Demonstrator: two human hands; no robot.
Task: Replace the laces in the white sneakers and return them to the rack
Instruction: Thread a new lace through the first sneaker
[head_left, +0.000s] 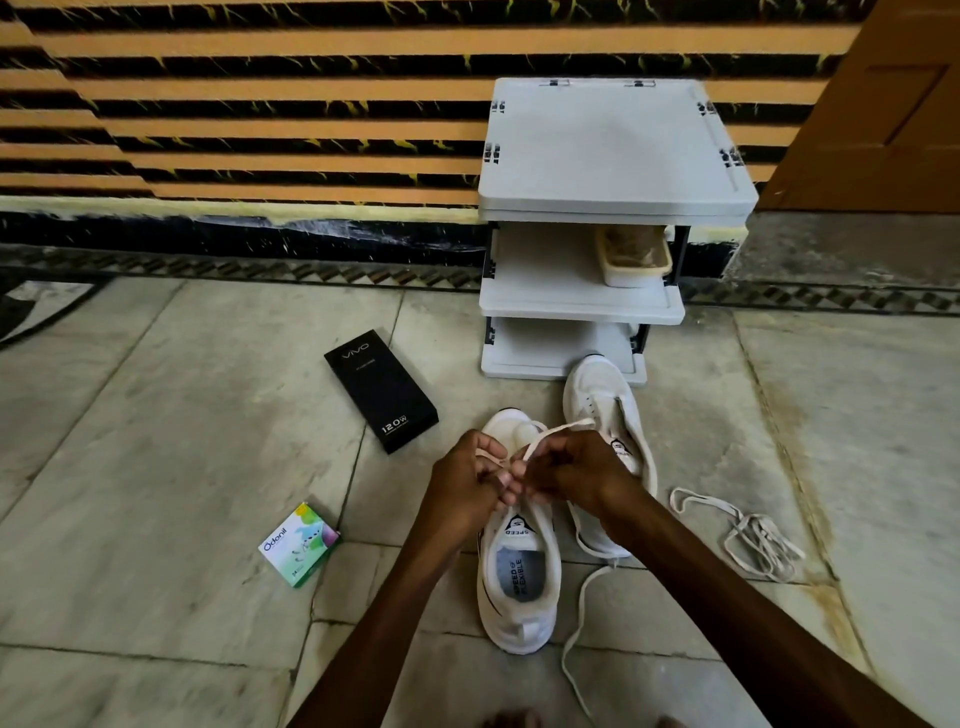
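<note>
Near sneaker (519, 597) on floor (208, 467), toe toward rack (582, 306), long axis straight away from person. Left hand (467, 480), right hand (576, 475) both above its lacing area, fingers (496, 448) curled, pinching lace (558, 428); equally near.

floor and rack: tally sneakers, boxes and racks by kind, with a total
sneakers: 2 (nearer sneaker, farther sneaker)
boxes: 2 (black box, green and white box)
racks: 1 (white rack)
total: 5
</note>
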